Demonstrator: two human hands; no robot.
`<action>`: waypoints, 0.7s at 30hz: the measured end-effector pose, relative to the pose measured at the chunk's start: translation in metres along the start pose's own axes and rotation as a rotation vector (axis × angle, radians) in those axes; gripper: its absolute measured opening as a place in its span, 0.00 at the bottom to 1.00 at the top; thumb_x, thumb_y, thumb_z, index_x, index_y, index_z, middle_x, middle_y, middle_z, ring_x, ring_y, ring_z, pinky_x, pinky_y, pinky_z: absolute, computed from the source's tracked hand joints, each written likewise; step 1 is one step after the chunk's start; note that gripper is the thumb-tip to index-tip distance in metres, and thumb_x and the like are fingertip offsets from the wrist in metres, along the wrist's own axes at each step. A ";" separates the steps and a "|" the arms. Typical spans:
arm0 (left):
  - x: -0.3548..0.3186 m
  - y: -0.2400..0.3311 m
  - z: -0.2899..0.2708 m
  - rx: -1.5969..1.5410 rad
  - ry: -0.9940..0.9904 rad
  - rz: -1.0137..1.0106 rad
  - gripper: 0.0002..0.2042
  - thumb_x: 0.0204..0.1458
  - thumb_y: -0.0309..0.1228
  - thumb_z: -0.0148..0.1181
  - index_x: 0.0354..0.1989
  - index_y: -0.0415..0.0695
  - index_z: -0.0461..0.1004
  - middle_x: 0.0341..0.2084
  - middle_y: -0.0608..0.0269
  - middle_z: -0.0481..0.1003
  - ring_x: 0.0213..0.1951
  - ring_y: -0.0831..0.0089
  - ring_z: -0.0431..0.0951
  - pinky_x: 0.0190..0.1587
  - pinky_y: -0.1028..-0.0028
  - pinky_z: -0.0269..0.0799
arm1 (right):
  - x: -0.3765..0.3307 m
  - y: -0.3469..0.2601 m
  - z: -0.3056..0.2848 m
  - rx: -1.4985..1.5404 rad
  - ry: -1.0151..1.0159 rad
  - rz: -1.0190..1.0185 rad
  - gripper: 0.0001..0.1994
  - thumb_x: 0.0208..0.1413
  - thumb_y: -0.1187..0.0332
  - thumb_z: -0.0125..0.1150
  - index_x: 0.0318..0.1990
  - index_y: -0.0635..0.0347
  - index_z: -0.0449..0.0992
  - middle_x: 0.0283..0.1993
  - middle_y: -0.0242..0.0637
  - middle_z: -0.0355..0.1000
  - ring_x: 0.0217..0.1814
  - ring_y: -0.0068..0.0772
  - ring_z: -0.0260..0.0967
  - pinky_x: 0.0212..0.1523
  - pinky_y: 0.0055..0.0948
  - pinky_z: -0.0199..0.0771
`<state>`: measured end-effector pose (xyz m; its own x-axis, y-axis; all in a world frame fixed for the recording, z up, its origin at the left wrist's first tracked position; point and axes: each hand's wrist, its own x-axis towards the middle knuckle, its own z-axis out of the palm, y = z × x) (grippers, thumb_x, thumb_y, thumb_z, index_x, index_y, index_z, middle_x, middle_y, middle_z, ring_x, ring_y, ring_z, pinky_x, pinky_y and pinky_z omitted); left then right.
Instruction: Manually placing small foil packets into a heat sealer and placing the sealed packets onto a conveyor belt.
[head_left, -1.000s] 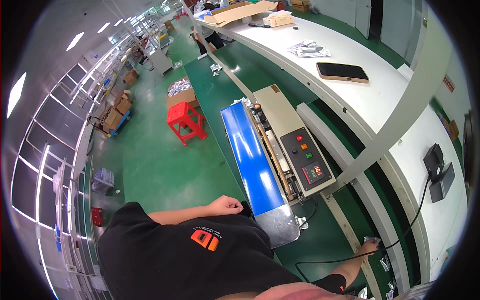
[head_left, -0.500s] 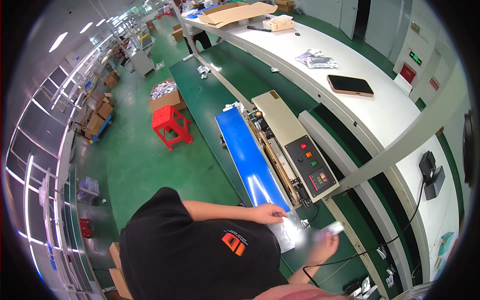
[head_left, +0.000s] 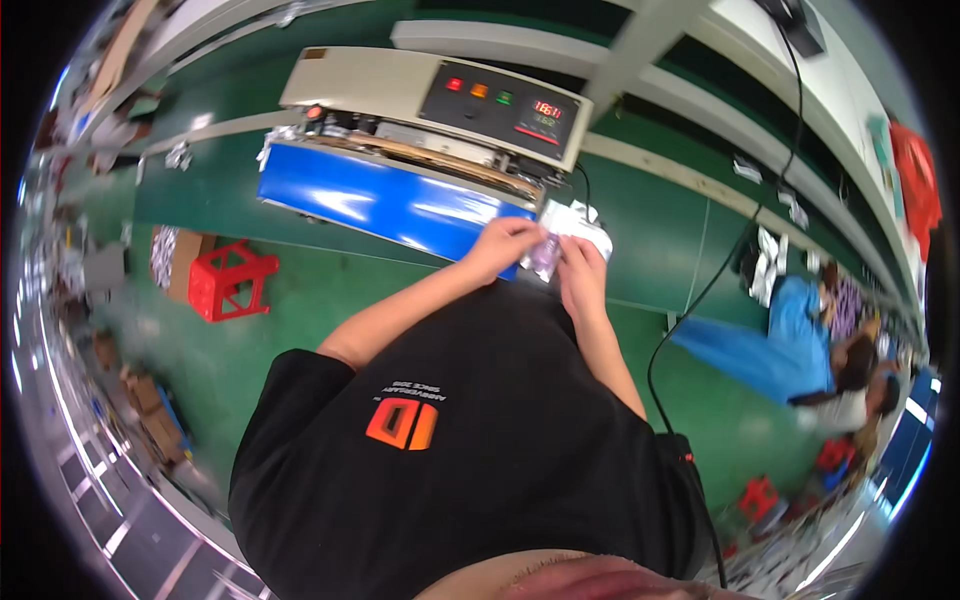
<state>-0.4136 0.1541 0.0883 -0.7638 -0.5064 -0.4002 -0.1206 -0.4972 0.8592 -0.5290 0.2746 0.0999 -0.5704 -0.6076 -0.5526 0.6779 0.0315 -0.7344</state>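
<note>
My two hands meet at the right end of a blue conveyor belt (head_left: 370,195), on the near side of a beige sealing machine (head_left: 370,80). Between them is a small silver-and-purple foil pouch (head_left: 545,257). My left hand (head_left: 500,247) pinches its left edge, and the fingers of my right hand (head_left: 583,268) close on its right side. Just behind the pouch lie more shiny silver foil pouches (head_left: 590,232), partly covered by my fingers.
A black control panel (head_left: 500,105) with lit buttons faces me. One black cable (head_left: 740,240) hangs down at the right. A red stool (head_left: 230,280) stands on the floor at the left, beside a carton (head_left: 190,262). People (head_left: 850,370) sit farther right.
My view has turned, so the machine now lies across the top. My right hand has brought the pouch over to my left hand, and both now hold it.
</note>
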 end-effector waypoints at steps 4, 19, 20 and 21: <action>0.002 0.005 -0.008 -0.092 0.086 -0.177 0.08 0.54 0.29 0.61 0.37 0.37 0.80 0.29 0.65 0.78 0.30 0.81 0.76 0.32 0.80 0.70 | 0.001 0.005 0.013 0.004 -0.034 -0.031 0.06 0.58 0.70 0.59 0.35 0.63 0.74 0.29 0.28 0.71 0.28 0.20 0.67 0.30 0.21 0.69; 0.033 0.019 -0.006 -0.161 0.202 -0.280 0.05 0.52 0.27 0.60 0.33 0.38 0.78 0.27 0.64 0.78 0.28 0.77 0.77 0.30 0.76 0.72 | 0.038 0.023 0.024 -0.082 0.232 -0.125 0.04 0.52 0.75 0.61 0.27 0.65 0.74 0.24 0.30 0.70 0.23 0.16 0.63 0.24 0.19 0.63; 0.035 0.020 -0.005 -0.175 0.223 -0.287 0.05 0.51 0.25 0.60 0.33 0.37 0.77 0.27 0.62 0.77 0.28 0.75 0.77 0.30 0.75 0.72 | 0.040 0.024 0.026 -0.077 0.260 -0.175 0.04 0.51 0.75 0.60 0.27 0.66 0.74 0.23 0.29 0.70 0.23 0.16 0.63 0.24 0.19 0.63; 0.037 0.020 -0.005 -0.168 0.243 -0.280 0.05 0.51 0.25 0.60 0.33 0.37 0.77 0.27 0.62 0.77 0.28 0.75 0.77 0.30 0.75 0.72 | 0.043 0.026 0.028 -0.072 0.287 -0.226 0.04 0.50 0.76 0.60 0.26 0.66 0.74 0.23 0.29 0.70 0.23 0.16 0.62 0.24 0.19 0.62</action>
<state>-0.4412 0.1221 0.0893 -0.5418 -0.4769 -0.6922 -0.1823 -0.7372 0.6506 -0.5232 0.2275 0.0681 -0.8158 -0.3587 -0.4536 0.4914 -0.0163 -0.8708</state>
